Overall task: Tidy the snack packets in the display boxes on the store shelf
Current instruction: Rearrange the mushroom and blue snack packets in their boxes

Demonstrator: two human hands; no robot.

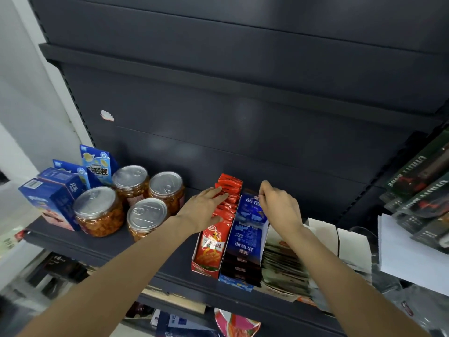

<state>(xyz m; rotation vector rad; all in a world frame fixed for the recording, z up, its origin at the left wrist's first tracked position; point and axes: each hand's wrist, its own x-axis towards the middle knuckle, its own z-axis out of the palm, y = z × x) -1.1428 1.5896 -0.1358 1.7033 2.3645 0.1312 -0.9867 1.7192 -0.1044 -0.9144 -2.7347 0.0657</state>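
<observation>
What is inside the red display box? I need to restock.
The red display box holds a row of red snack packets standing front to back. The left hand rests on them, covering the middle packets; the box floor is hidden.

Even, fairly bright overhead light; soft shadows only. Glare on jar lids point(132, 177) at left. Strong wide-angle bending at edges. Motion blur near the bottom and right; dark back panel point(243, 122) shows faint smudgy reflections. Hands slightly soft.
</observation>
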